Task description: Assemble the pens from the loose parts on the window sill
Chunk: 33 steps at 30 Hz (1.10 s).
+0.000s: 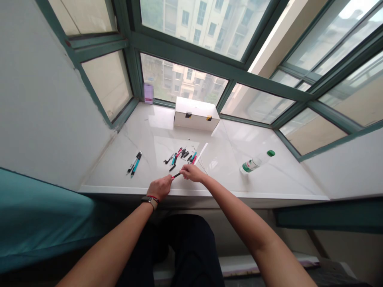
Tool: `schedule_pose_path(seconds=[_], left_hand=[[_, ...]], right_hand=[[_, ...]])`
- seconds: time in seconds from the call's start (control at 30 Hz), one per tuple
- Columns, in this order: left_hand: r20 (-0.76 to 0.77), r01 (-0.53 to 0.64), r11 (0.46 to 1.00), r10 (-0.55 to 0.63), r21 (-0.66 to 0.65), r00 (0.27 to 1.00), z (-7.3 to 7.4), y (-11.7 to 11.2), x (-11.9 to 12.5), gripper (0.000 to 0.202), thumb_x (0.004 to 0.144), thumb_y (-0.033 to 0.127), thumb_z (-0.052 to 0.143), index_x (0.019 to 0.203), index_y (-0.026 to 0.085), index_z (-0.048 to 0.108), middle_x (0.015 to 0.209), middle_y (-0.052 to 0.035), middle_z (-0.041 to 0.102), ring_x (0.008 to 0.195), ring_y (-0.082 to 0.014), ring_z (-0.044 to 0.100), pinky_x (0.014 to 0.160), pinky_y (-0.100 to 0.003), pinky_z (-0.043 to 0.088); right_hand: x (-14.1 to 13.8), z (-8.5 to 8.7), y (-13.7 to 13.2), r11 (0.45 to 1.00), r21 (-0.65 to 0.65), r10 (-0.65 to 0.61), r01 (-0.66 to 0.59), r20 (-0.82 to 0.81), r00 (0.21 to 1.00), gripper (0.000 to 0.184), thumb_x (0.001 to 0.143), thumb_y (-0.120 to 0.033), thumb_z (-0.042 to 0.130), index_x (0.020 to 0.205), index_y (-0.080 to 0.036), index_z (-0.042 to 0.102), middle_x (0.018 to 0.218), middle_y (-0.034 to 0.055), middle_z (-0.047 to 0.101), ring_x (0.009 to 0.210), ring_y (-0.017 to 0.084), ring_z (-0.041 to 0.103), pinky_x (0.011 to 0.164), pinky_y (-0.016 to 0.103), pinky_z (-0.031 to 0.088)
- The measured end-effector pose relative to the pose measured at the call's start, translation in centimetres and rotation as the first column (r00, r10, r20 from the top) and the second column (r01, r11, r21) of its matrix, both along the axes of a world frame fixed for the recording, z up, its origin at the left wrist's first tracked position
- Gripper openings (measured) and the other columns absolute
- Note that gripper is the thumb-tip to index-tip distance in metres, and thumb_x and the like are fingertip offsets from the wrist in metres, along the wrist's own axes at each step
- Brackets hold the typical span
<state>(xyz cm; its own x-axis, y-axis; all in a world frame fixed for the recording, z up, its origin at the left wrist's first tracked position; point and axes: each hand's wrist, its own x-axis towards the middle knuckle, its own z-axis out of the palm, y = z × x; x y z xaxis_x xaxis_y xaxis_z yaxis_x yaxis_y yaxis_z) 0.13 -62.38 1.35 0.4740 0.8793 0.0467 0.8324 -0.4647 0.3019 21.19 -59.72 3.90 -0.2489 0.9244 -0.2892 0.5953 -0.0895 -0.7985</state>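
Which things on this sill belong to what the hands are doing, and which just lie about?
In hand: pen, gripped by left hand and right hand; pile of pen parts; probably two pens at left.
Lying about: white box; plastic bottle on its side; small purple item.

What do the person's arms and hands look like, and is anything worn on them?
Both forearms are bare, with no sleeves in view. Neither the left hand nor the right hand wears a glove. On the left wrist sits a dark watch with what seems a light strap, and beside it a thin red band. The right wrist carries nothing.
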Motion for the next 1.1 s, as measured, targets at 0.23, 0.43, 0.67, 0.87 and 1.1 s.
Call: schedule_pose_path(seconds=[0.23, 0.43, 0.67, 0.87, 1.1], left_hand=[[-0.010, 0.002, 1.000, -0.003, -0.016, 1.000, 0.2, -0.1, 0.0, 0.041, 0.097, 0.043, 0.023, 0.097, 0.024, 0.059, 0.086, -0.0069, 0.069, 0.072, -0.0188, 0.063, 0.058, -0.026, 0.032], [-0.032, 0.015, 1.000, -0.014, 0.012, 0.999, 0.1, -0.2, 0.1, 0.042, 0.098, 0.041, 0.022, 0.094, 0.023, 0.059, 0.083, -0.0076, 0.069, 0.074, -0.0190, 0.063, 0.057, -0.026, 0.032], [0.014, -0.059, 0.998, 0.059, 0.000, 0.998, 0.1, -0.1, 0.1, 0.038, 0.097, 0.042, 0.022, 0.102, 0.021, 0.054, 0.080, -0.0072, 0.068, 0.068, -0.0202, 0.063, 0.056, -0.027, 0.031], [0.108, -0.116, 0.993, 0.117, -0.016, 0.987, -0.3, 0.2, 0.0, 0.031, 0.097, 0.037, 0.025, 0.108, 0.020, 0.048, 0.074, -0.0053, 0.066, 0.064, -0.0210, 0.062, 0.056, -0.027, 0.031], [0.501, -0.165, 0.959, 0.261, -0.228, 0.825, -0.5, 1.7, -0.7, 0.032, 0.093, 0.046, 0.034, 0.098, 0.021, 0.053, 0.063, -0.0002, 0.058, 0.057, -0.0166, 0.058, 0.055, -0.025, 0.039]], right_hand=[[-0.4, 0.4, -0.8, 0.992, 0.121, 0.003, -0.020, 0.140, 0.990, 0.016, 0.091, -0.029, 0.051, 0.080, -0.019, 0.056, 0.059, -0.0019, 0.060, 0.057, 0.011, 0.057, 0.061, 0.022, 0.039], [-0.6, 0.0, -0.7, 0.983, 0.176, 0.004, -0.042, 0.213, 0.977, 0.018, 0.090, -0.029, 0.051, 0.076, -0.019, 0.058, 0.060, -0.0011, 0.059, 0.063, 0.013, 0.055, 0.062, 0.022, 0.035], [0.8, 1.0, -1.0, 0.880, 0.410, -0.302, 0.242, 0.090, 0.949, 0.029, 0.089, -0.044, 0.050, 0.077, -0.019, 0.058, 0.070, 0.0001, 0.060, 0.065, 0.013, 0.052, 0.061, 0.023, 0.035], [-0.7, -1.4, -5.4, 0.568, 0.528, -0.704, 0.631, -0.086, 0.705, 0.038, 0.096, -0.041, 0.031, 0.083, -0.018, 0.057, 0.069, 0.0014, 0.058, 0.064, 0.014, 0.051, 0.062, 0.023, 0.037], [-4.4, -4.4, -7.0, 0.769, 0.545, -0.556, 0.335, 0.310, 0.771, 0.026, 0.095, -0.031, 0.038, 0.083, -0.018, 0.058, 0.077, 0.0040, 0.064, 0.069, 0.014, 0.057, 0.064, 0.022, 0.037]])
